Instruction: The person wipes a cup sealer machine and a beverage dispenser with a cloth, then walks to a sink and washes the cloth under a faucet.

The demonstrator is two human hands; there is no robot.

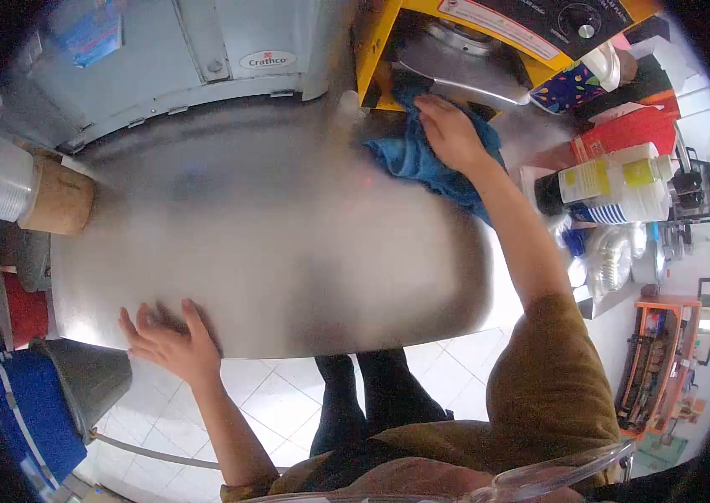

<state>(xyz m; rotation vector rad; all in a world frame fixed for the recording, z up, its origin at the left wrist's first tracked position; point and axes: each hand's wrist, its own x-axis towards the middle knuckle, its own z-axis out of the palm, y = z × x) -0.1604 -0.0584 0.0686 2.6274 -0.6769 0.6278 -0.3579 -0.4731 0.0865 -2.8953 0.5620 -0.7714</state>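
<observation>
Head view: the right hand [449,130] is pressing a blue cloth [412,158] flat against the steel counter [288,235], at the far edge just below the yellow machine [472,42]. Fingers are lying fairly closed over the bunched cloth — palm down, gripping nothing else. The left hand [169,342] is resting on the near edge of the counter, fingers spread wide, holding nothing. To wipe well here, even palm pressure and overlapping passes seem advisable — keeping the cloth flat, not balled. A stack of cups [2,178] is sitting at the left end.
</observation>
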